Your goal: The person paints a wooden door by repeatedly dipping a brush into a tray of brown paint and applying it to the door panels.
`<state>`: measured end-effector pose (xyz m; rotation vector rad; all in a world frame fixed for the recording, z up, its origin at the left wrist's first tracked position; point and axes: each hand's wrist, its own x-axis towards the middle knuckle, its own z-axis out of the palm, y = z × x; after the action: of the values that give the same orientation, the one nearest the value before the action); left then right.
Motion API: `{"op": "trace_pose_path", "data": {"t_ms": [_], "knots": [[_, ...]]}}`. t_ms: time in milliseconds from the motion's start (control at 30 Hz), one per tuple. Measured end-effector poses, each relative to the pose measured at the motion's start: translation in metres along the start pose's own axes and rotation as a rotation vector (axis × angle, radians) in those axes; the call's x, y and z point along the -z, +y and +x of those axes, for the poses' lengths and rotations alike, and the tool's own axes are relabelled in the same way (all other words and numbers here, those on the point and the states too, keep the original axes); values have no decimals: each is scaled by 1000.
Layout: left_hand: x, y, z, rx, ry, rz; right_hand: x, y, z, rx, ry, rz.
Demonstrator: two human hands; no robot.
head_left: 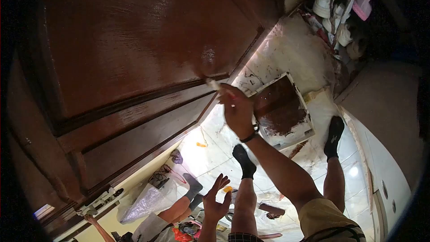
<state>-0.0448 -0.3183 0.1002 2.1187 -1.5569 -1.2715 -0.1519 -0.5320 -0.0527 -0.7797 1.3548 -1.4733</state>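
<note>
My right hand (237, 113) is closed around the handle of a paintbrush (213, 84). The bristles, blurred, are at the lower edge of a glossy dark-brown panelled door (143, 49). Just right of that hand, a white tray (293, 140) with brown paint in it rests on the floor, partly hidden behind my wrist. Lower down, my left hand (217, 200) hangs in the air with its fingers spread and nothing in it.
Paint-smeared plastic sheeting (300, 47) covers part of the tiled floor. Shoes (322, 4) sit at the upper right. A brown-stained block (272, 209) lies near my feet. Another person's socked foot (192, 186) and bubble wrap (145, 204) are at lower left. A white cabinet-like panel (380, 152) stands right.
</note>
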Motion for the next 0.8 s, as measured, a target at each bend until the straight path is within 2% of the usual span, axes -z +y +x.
{"op": "trace_pose_path", "data": {"t_ms": [100,167,200,300,333,400,433,533,567,633,733,800], "knots": [[3,4,-6,0,0,-5,-11,-68,-12,93,-120,43],[6,9,-7,2,-3,15,-9,-110,-22,61,-161,320],[7,11,-7,3,-7,18,-11,-117,-27,-27,-194,494],[12,17,-7,3,-16,25,12,-121,-25,-165,-205,590],[13,18,-7,-6,-16,25,18,-107,-22,-103,-160,397],[13,16,-9,-28,-25,16,14,-66,-17,-164,-71,244],[12,11,-11,-40,-30,8,11,-59,-14,-167,-48,147],[19,11,-12,-50,-27,19,-12,-68,-17,10,-55,3],[22,14,-12,-45,-26,24,-19,-78,-24,54,-81,-12],[25,17,-12,-47,-12,15,-26,-122,-33,95,-104,183],[29,18,-13,-93,-14,46,-20,-157,-45,20,-191,392],[30,22,-15,-77,-7,28,-10,-144,-48,-44,-138,359]]}}
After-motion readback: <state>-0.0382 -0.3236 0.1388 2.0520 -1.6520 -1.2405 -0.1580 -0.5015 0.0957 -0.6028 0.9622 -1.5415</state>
